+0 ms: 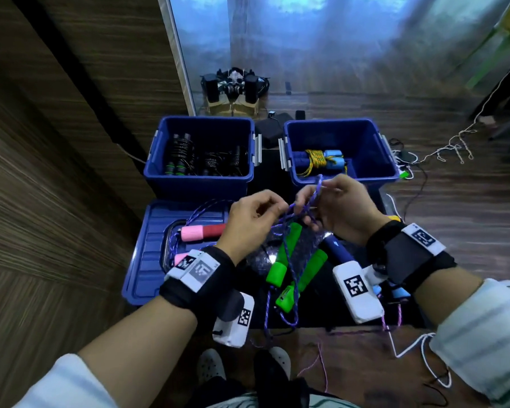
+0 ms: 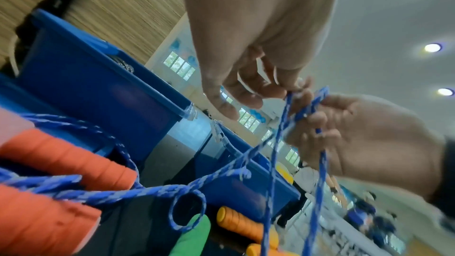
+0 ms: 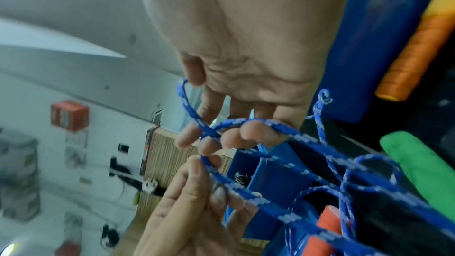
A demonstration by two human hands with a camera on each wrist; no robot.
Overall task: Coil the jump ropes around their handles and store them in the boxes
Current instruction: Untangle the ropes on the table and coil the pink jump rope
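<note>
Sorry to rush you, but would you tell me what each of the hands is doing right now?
Left hand: pinching the purple rope.
Right hand: fingers curled around a loop of the same rope.

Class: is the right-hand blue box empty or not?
Not empty. The right box holds one coiled rope with blue handles.

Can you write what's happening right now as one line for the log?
step: untangling | left hand: pinches purple rope | right hand: holds rope loop | green handles: on table | right box: one coiled rope
</note>
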